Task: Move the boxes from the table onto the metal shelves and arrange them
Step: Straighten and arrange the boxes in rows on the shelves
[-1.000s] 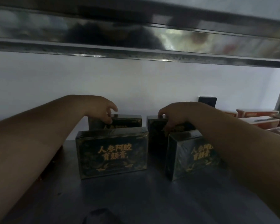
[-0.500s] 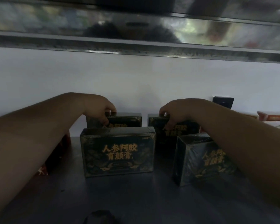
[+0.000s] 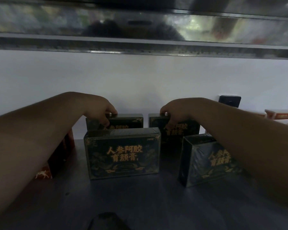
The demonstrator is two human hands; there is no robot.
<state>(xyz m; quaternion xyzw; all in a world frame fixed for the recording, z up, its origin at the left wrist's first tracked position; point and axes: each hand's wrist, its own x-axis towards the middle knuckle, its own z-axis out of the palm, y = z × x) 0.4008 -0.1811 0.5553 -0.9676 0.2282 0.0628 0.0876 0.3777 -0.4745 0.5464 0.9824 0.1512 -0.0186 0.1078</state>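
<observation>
Several dark green boxes with gold lettering stand upright on the metal shelf [image 3: 140, 201]. My left hand [image 3: 101, 110] grips the top edge of the back left box [image 3: 130, 122]. The top of the back right box [image 3: 188, 130] is held by my right hand [image 3: 175, 112]. In front of them stand the front left box [image 3: 123, 155], facing me squarely, and the front right box [image 3: 204, 160], turned at an angle under my right forearm.
A red box [image 3: 60, 156] lies at the left under my left forearm. Orange-red boxes [image 3: 279, 115] and a small black box [image 3: 229, 101] sit at the back right. Another metal shelf [image 3: 140, 45] hangs low overhead. A white wall is behind.
The view has shifted so the boxes sit further right and lower. Both hands have settled lower onto the tops of the back boxes, which now stand squarer against the wall.
</observation>
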